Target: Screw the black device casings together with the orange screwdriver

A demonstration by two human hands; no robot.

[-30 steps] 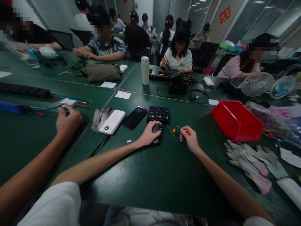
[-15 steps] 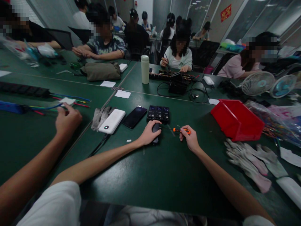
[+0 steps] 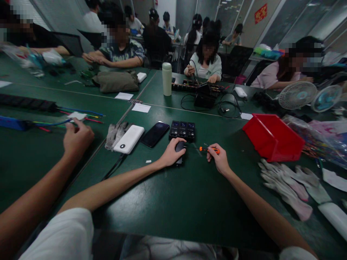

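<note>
My left hand (image 3: 173, 152) is closed around a small black block-shaped device (image 3: 179, 147) lying on the green table; my fingers cover part of it. My right hand (image 3: 218, 159) grips the orange and black handle of a screwdriver (image 3: 202, 148). Its thin shaft points left toward the device's right side; whether the tip touches is too small to tell. Just beyond my left hand sits a black module with three sections (image 3: 182, 130). A dark smartphone (image 3: 155, 134) and a white power bank (image 3: 129, 139) lie to the left.
A co-worker's hand (image 3: 78, 136) is at the left, by wires and a blue strip (image 3: 12, 122). Grey gloves (image 3: 115, 136) lie by the power bank. At right are a red bin (image 3: 273, 139), work gloves (image 3: 284, 187) and bagged wires (image 3: 322, 144). A pale green bottle (image 3: 167, 80) stands farther back.
Almost nothing differs. Both my hands keep their places on the device and the screwdriver, and the view shifts very slightly.
</note>
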